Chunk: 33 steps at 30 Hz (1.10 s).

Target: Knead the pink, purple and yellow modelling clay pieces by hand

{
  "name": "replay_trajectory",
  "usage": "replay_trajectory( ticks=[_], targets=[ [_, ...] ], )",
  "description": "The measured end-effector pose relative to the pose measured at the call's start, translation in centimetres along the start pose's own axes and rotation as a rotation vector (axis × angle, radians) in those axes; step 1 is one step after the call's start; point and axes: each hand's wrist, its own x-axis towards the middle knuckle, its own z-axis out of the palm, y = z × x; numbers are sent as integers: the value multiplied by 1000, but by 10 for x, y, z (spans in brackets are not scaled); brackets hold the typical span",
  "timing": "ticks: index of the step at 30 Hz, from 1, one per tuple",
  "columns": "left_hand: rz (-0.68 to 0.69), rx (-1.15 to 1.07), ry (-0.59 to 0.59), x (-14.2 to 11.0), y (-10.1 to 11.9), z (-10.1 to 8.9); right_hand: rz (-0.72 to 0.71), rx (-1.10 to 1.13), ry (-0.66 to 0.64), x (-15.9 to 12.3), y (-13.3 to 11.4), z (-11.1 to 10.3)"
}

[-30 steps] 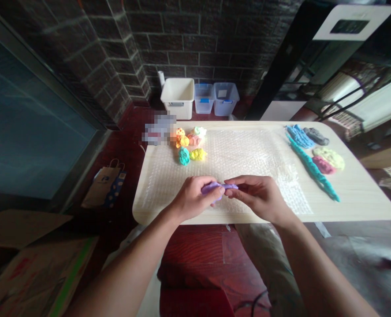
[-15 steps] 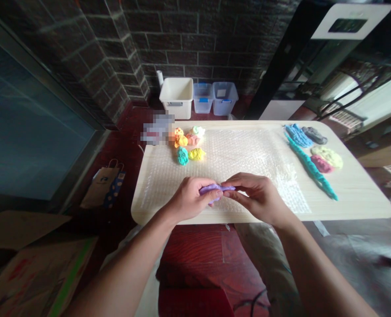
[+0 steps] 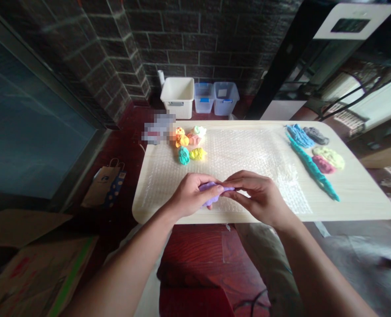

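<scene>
Centrally in the head view, a purple lump of soft, clay-like material is held between two bare hands, over the near part of the desk, left of the middle of its front edge. It looks matte and uneven: a broader, rounded mass at the left, drawn out at the right into a narrow tip. The left hand wraps the broad part, thumb laid across it, the other fingers curled behind. The right hand pinches the narrow tip, its fingers drawn close together, and the fingertips of both hands nearly meet. How high the lump sits above the surface cannot be told.

Below the hands, bubble wrap spreads from the desk's left side to right of the middle, close to the front edge. A broad stretch of it separates the hands from the back edge. Toward the back left corner, orange lumps sit bunched, with a green lump and a yellow lump nearer the hands. On the right, well apart from the right hand, a long teal roll slants from near the back edge toward the front edge.
</scene>
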Motion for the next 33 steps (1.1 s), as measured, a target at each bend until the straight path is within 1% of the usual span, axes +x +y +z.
replay_trajectory(
  ticks=[3,8,10,14,17,21,23,25,30,33],
  targets=[
    [4,-9,17,0,-1,-1,44,106,11,1,-1,2],
    [84,50,59,-1,-4,0,101,217,93,1,4,6],
    [100,64,79,-1,-3,1,106,241,117,1,4,8],
    [102,12,83,-2,2,3,78,272,108,1,1,7],
    [49,-34,75,-2,6,1,28,242,65,1,-2,5],
    [-44,-54,14,-2,5,-3,-14,53,12,1,-4,2],
    [-77,-65,-12,-1,3,-4,-22,-3,-2,1,-5,1],
    [-99,-76,-22,-1,2,-4,-29,-20,-9,1,-6,2],
    [-134,-118,6,0,1,-4,-55,9,-3,0,-7,5],
    [-187,-132,-17,0,1,-5,-49,-20,-7,1,-8,5]
  ],
)
